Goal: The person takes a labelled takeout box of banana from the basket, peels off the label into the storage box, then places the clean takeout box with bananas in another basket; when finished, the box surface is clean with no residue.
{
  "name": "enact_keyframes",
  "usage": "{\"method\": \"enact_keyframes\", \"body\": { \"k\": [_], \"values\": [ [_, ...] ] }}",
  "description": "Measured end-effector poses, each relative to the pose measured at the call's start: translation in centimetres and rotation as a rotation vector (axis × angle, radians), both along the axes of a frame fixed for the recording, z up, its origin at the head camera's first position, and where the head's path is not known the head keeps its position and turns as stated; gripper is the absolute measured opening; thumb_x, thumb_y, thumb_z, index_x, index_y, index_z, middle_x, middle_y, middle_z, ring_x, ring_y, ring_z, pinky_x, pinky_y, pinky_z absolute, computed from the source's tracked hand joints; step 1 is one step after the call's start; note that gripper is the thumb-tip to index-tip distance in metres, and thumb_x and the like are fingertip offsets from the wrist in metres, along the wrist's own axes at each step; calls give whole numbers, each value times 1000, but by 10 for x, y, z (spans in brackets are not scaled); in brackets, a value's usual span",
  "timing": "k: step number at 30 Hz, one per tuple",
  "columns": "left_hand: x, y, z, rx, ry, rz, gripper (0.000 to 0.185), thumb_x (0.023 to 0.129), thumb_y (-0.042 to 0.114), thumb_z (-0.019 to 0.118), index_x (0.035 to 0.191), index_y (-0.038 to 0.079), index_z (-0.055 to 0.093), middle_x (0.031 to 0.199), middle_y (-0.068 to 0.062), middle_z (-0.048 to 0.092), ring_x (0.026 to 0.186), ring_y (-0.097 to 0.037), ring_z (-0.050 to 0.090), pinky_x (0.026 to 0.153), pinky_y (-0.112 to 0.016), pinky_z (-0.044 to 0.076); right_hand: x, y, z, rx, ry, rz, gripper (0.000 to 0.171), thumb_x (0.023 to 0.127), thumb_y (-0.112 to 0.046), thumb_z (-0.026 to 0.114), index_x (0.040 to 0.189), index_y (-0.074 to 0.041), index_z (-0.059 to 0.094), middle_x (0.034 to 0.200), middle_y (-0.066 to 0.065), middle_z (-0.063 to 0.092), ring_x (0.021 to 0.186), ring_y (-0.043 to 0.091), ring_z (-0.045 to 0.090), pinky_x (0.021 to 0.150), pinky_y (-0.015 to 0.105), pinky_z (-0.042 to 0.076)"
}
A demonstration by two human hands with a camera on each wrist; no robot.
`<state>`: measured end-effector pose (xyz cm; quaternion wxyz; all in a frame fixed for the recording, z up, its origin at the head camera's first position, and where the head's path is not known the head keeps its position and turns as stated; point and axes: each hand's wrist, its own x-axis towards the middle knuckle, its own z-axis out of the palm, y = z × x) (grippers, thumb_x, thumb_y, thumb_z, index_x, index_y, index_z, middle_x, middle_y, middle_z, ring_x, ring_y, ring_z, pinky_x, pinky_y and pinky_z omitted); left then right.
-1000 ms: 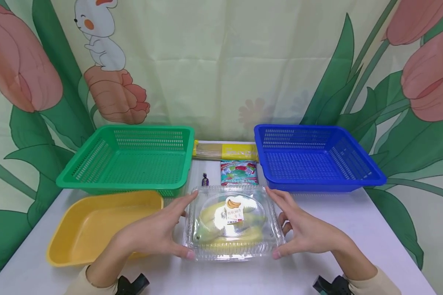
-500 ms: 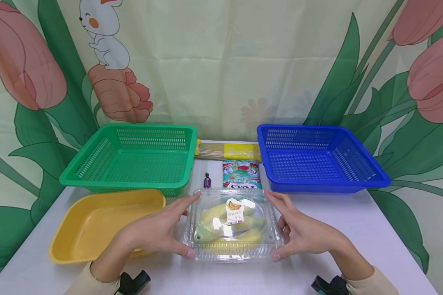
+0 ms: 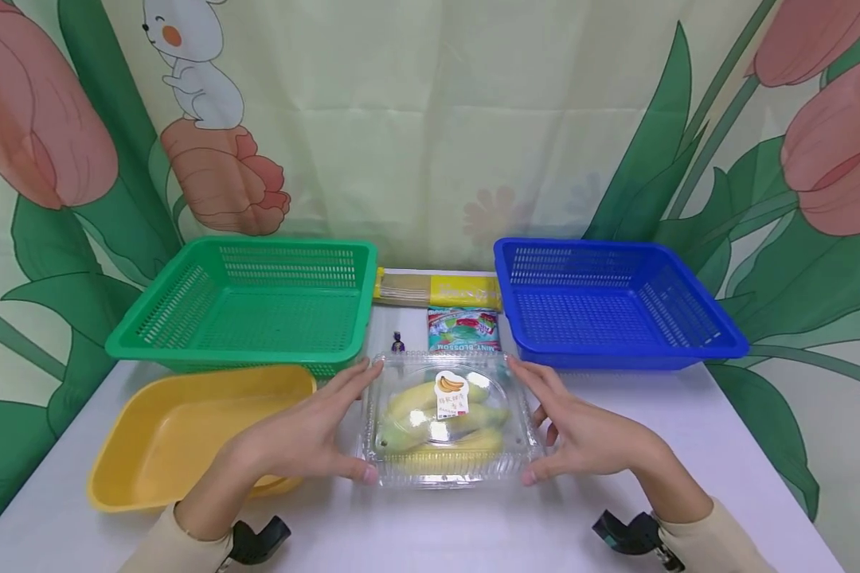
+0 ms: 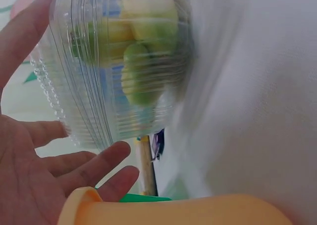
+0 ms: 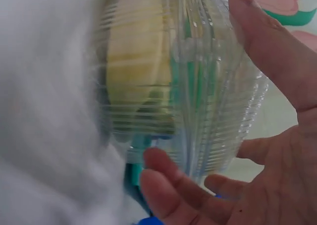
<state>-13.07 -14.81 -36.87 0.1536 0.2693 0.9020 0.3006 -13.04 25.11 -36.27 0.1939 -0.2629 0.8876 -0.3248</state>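
A clear plastic clamshell box [image 3: 447, 418] with yellow-green bananas and a banana sticker lies near the front of the white table [image 3: 688, 446]. My left hand [image 3: 301, 438] holds its left side, thumb at the near corner and index finger along the edge. My right hand [image 3: 595, 438] holds the right side the same way. In the left wrist view the box [image 4: 119, 61] sits between the thumb and fingers of the left hand [image 4: 29, 175]. In the right wrist view the box [image 5: 163, 76] lies in the right hand [image 5: 277, 160], fingers beneath it.
A green basket [image 3: 236, 350] stands at the back left and a blue basket [image 3: 616, 354] at the back right. A yellow tray [image 3: 186, 430] lies front left. Between the baskets lie a long yellow packet [image 3: 466, 292], a mint bag [image 3: 464, 330] and a small purple candy [image 3: 398, 344].
Both hands have closed in on the box's sides, and the box has shifted a little away from me, towards the mint bag. The baskets and tray stay put.
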Motion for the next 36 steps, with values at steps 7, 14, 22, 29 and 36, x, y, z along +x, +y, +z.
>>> {"method": "enact_keyframes", "body": {
  "k": [7, 14, 22, 29, 36],
  "values": [
    [-2, 3, 0, -9, 18, -22, 128, 71, 69, 83, 167, 26, 9, 173, 3, 11, 157, -29, 19, 117, -57, 36, 1, 2, 8, 42, 38, 22, 131, 76, -50, 89, 166, -28, -4, 168, 12, -5, 131, 40, 51, 96, 54, 54],
    [-2, 0, 4, 7, 26, -26, 129, 71, 67, 84, 167, 24, 8, 172, 2, 11, 156, -29, 23, 117, -56, 37, -4, -5, 9, -10, 212, 106, 131, 73, -46, 92, 167, -26, 3, 171, 7, -7, 153, 45, 5, 104, 75, 36],
    [-1, -1, 4, -1, 29, -25, 128, 72, 68, 83, 167, 24, 8, 172, 1, 12, 156, -29, 23, 117, -56, 38, -15, -19, 5, -88, 302, 152, 114, 78, -57, 84, 166, -27, 17, 170, 5, 6, 153, 38, 11, 102, 75, 37],
    [4, -3, -2, 11, 9, -19, 128, 73, 67, 83, 167, 22, 9, 172, -1, 12, 152, -29, 32, 115, -55, 40, -22, -33, -4, -103, 339, 212, 108, 80, -77, 68, 164, -21, 27, 169, 9, 14, 154, 40, 12, 109, 79, 25],
    [1, -4, 3, 4, 35, -23, 127, 73, 65, 84, 167, 21, 10, 172, -4, 13, 153, -32, 28, 115, -57, 39, -27, -37, -8, -71, 348, 214, 106, 82, -82, 61, 162, -18, 31, 168, 8, 15, 152, 50, 10, 109, 83, 14]
  ]
}}
